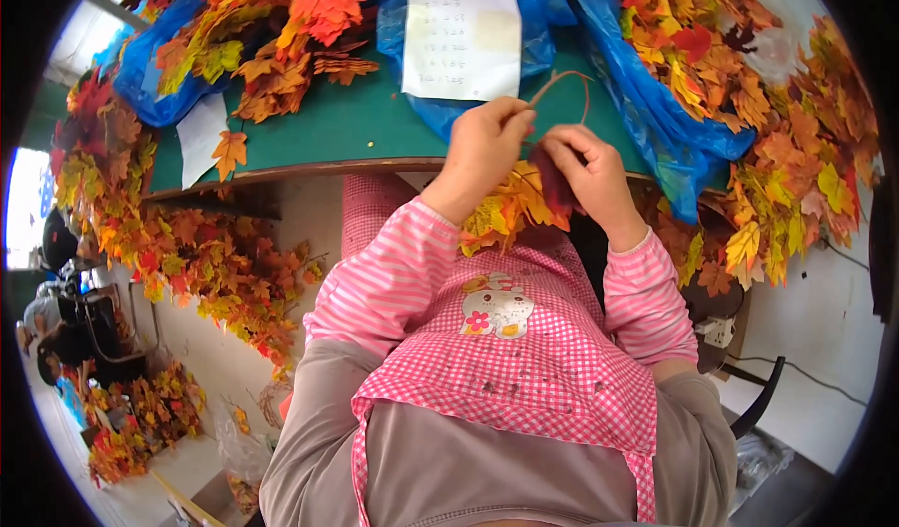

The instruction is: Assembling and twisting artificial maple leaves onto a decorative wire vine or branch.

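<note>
Over the front edge of the green table, my two hands are close together with a thin brown stem (588, 101) looped up between them. My left hand (482, 153) is closed, thumb and fingers pinched on the stem. The fingers of my right hand (595, 176) are bent and pinched at the stem, just above a dark red artificial leaf (554, 182). Yellow and orange artificial maple leaves (506, 211) hang below my hands, above my lap. Exactly how the stem joins the leaves is hidden by my fingers.
On the green table (309, 139) lie blue plastic bags (623, 87), a handwritten paper sheet (459, 36) and a smaller paper (201, 139). Autumn leaf piles (787, 153) crowd the right; a leaf garland (197, 256) hangs off the left. Another person (70, 358) is at far left.
</note>
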The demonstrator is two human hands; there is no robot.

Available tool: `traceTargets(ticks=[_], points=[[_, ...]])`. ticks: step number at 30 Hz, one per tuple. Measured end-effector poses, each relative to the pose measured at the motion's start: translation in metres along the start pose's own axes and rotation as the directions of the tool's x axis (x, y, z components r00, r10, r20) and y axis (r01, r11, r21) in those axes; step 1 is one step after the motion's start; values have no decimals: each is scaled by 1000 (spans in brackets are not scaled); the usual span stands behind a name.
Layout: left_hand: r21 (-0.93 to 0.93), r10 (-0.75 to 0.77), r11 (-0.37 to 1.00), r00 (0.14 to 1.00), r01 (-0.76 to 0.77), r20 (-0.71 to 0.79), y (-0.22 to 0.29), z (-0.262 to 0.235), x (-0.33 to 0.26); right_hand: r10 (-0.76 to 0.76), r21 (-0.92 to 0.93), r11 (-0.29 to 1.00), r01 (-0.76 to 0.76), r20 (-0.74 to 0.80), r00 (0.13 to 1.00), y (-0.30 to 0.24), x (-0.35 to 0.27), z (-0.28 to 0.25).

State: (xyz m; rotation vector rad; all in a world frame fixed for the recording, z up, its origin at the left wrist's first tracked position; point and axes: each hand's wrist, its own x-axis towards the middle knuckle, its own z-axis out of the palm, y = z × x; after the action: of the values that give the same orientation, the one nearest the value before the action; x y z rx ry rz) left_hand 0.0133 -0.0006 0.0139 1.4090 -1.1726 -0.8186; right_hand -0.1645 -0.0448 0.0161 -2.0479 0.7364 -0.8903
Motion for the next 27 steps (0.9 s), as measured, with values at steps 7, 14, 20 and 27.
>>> traceTargets(ticks=[7, 14, 20, 27], points=[[-158, 73, 984, 996, -81, -58, -15, -9, -7, 256, 351, 927, -128, -347, 902, 29, 4, -25], [-287, 153, 946, 988, -153, -22, -20, -20, -8, 393, 586, 750, -308, -20, 919, 28, 21, -34], [226, 394, 898, 918, -378, -29, -19, -32, -4, 114, -30, 991, -132, -341, 933, 22, 29, -80], [497, 452, 749, 887, -438, 100, -15, 6, -14, 330, -246, 886, -394, -261, 907, 13, 17, -72]])
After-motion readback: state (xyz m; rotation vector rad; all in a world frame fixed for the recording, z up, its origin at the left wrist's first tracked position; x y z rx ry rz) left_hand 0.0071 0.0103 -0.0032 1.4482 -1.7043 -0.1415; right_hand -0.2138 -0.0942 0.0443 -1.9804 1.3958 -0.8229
